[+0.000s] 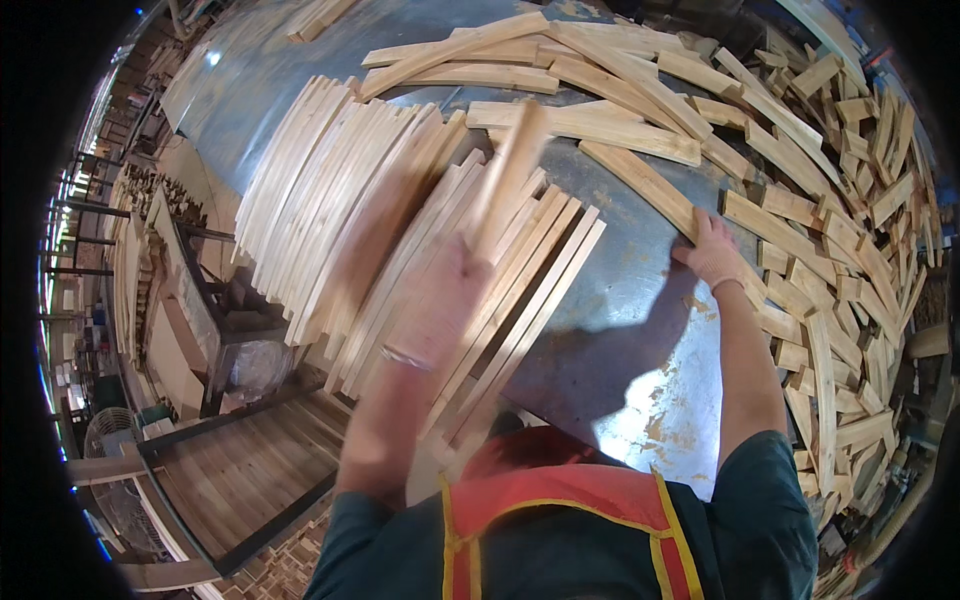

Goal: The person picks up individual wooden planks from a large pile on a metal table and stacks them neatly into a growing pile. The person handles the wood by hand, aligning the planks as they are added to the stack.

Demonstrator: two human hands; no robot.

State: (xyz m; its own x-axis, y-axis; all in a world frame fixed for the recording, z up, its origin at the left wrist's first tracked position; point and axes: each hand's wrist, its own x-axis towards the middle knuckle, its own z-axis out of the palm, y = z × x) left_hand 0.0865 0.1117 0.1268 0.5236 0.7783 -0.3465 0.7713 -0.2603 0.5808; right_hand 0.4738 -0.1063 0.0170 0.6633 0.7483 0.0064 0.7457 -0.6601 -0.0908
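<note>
My left hand [440,300], blurred by motion, is closed on a wooden strip [512,165] raised above the rows of strips. Under it lies a row of pale strips [575,255] set side by side, with dark gaps between some of them. To its left is a larger, tightly packed row of strips [320,180]. My right hand [713,248] grips the near end of another wooden strip [635,180] lying slantwise on the metal table [610,300]. Both wrists show a light glove cuff.
Loose strips [630,130] lie crossed over the far side of the table. A large heap of wood pieces [850,210] fills the right side. At the lower left are a dark-framed wooden panel [250,470] and a round fan [115,450].
</note>
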